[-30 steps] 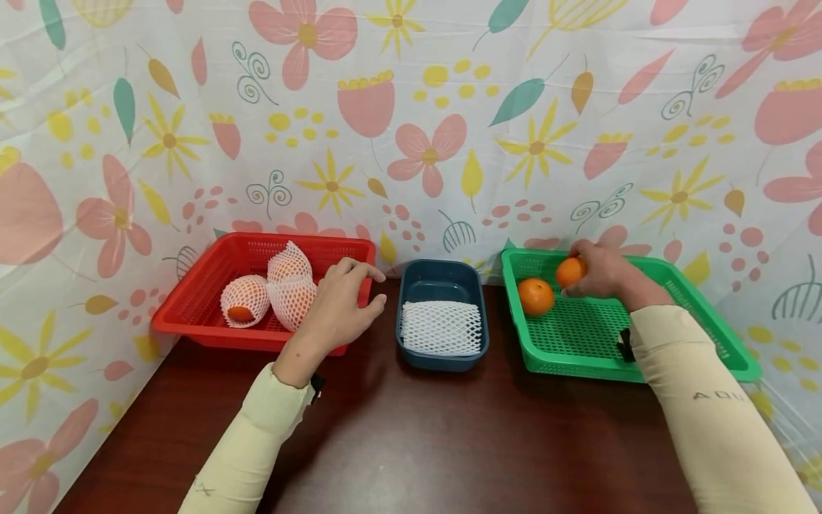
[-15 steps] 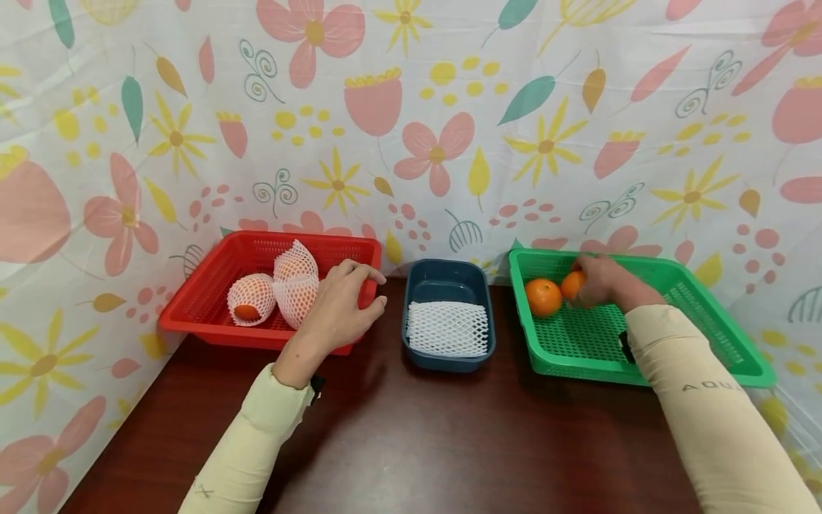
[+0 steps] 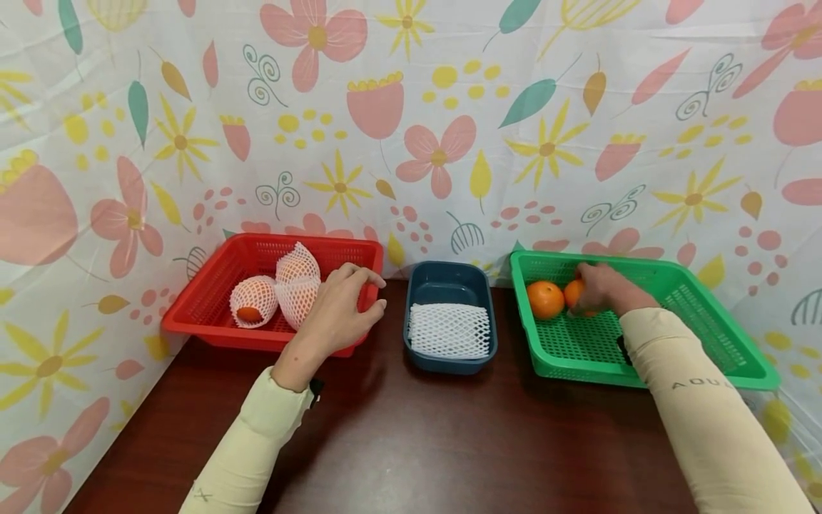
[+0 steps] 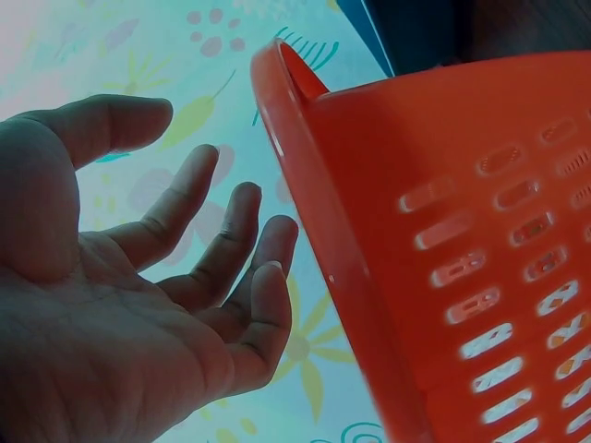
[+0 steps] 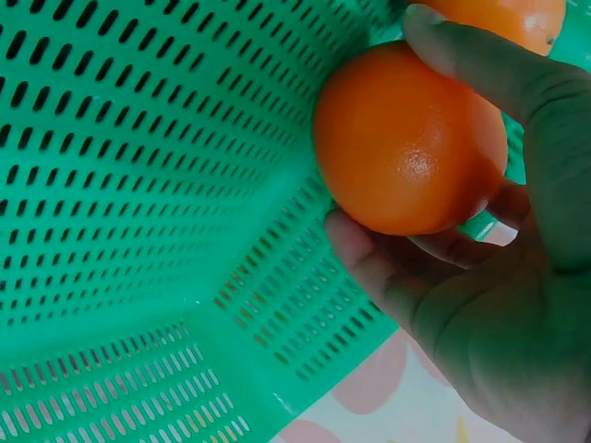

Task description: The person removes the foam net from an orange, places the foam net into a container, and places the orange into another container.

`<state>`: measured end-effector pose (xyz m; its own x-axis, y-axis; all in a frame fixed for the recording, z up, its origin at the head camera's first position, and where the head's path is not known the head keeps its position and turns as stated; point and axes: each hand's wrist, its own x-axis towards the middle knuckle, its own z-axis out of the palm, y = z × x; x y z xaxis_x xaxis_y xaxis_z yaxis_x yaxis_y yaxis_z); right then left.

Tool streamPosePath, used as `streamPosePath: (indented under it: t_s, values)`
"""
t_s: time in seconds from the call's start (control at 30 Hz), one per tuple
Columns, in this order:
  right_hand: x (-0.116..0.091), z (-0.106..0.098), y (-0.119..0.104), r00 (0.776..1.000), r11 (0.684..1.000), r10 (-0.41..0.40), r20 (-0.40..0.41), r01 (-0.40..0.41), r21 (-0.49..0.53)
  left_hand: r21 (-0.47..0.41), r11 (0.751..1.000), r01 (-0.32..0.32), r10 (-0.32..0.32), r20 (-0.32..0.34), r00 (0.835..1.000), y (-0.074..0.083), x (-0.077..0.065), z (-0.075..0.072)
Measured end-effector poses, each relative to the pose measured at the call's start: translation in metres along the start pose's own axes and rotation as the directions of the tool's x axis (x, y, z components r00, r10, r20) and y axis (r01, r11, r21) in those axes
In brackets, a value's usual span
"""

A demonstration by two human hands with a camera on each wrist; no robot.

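My right hand point(image 3: 606, 289) holds an orange point(image 5: 406, 138) inside the green basket point(image 3: 578, 339), thumb over one side and fingers curled round the other. Close to its left sits a second orange point(image 3: 545, 300), partly visible past the thumb in the right wrist view. Over the right side of the red basket point(image 3: 225, 339) hovers my left hand point(image 3: 340, 307), palm bare and fingers loosely bent, holding nothing. The left wrist view shows those fingertips beside the basket's rim. Inside the red basket are fruits in white foam nets, including one point(image 3: 253, 300) with orange skin showing through its opening.
Between the two baskets stands a dark blue tray point(image 3: 449, 365) with flat white foam netting point(image 3: 449, 330) in it. All three rest on a dark brown table point(image 3: 417, 442), against a flower-printed cloth point(image 3: 449, 86) at the back.
My right hand has lowered the orange toward the green basket's floor and slightly left, nearer the other orange. My left hand has stayed in place, while the head view has shifted a little.
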<state>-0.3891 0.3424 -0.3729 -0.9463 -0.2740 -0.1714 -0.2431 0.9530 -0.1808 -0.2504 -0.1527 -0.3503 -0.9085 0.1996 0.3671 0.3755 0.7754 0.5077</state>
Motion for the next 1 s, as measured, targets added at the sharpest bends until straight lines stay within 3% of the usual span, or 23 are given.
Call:
streamPosePath:
  t_s: [0.33, 0.5, 1.0]
  values:
    - [-0.001, 0.006, 0.008, 1.0, 1.0, -0.017, -0.017, 0.017, -0.005, 0.028, 0.999, -0.026, 0.026, 0.015, 1.0, 0.0, 0.0, 0.005]
    - [0.002, 0.006, 0.006, 1.0, 1.0, -0.019, -0.013, 0.019, -0.009, 0.002, 1.0, -0.006, 0.006, 0.018, 1.0, 0.0, 0.0, 0.005]
    - [-0.008, -0.009, 0.009, 1.0, 0.995, -0.007, 0.008, 0.006, 0.098, -0.023, 1.0, 0.009, -0.008, 0.032, 0.999, -0.003, -0.002, 0.006]
